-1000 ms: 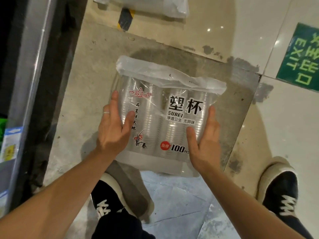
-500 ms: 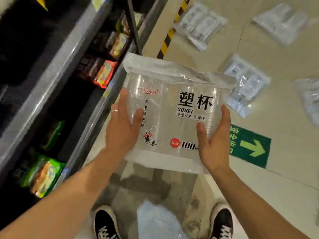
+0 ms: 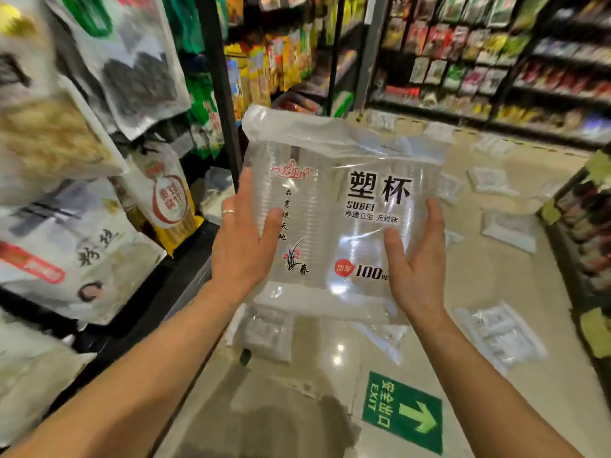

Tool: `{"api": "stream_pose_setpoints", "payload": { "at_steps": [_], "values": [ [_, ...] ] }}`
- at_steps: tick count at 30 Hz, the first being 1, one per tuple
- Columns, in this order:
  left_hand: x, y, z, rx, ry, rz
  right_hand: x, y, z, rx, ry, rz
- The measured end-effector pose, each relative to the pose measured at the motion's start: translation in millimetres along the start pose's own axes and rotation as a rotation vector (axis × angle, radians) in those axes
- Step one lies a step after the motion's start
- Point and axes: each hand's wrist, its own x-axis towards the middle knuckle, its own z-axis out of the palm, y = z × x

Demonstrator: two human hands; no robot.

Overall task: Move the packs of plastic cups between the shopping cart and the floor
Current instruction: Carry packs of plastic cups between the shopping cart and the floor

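Grip: left hand (image 3: 243, 239) and right hand (image 3: 416, 259) clamp the pack of plastic cups (image 3: 330, 206) from either side. Thumbs lie across its printed front and the other fingers run along the edges and back. The pack is held in the air above the floor (image 3: 330, 408); the shopping cart is not in view.

Risk, judged: the film looks slick and slack, so a light squeeze may let the pack slide down, and a hard one may crush cups.

Farther out, other packs (image 3: 499, 335) lie scattered on the tiles, a tread hazard with the view partly blocked. The shelf post (image 3: 218, 94), close on the left, could snag a corner.
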Motion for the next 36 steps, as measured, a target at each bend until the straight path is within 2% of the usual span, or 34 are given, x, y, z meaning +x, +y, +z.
{"api": "stream_pose_setpoints", "payload": {
  "at_steps": [8, 15, 19, 25, 36],
  "values": [
    [61, 148, -117, -0.002, 0.092, 0.144, 66, -161, -107, -0.014, 0.091, -0.121],
    [67, 262, -179, -0.03, 0.181, 0.23, 107, -244, -200, 0.0, 0.174, -0.242],
    [57, 324, -194, -0.06, 0.241, 0.272, 119, -268, -257, 0.033, 0.205, -0.347],
    [36, 408, -194, -0.09, 0.295, 0.308, 130, -284, -341, 0.049, 0.232, -0.387],
    [40, 495, -153, -0.114, 0.19, 0.352, 135, -271, -436, -0.048, 0.366, -0.346]
  ]
}}
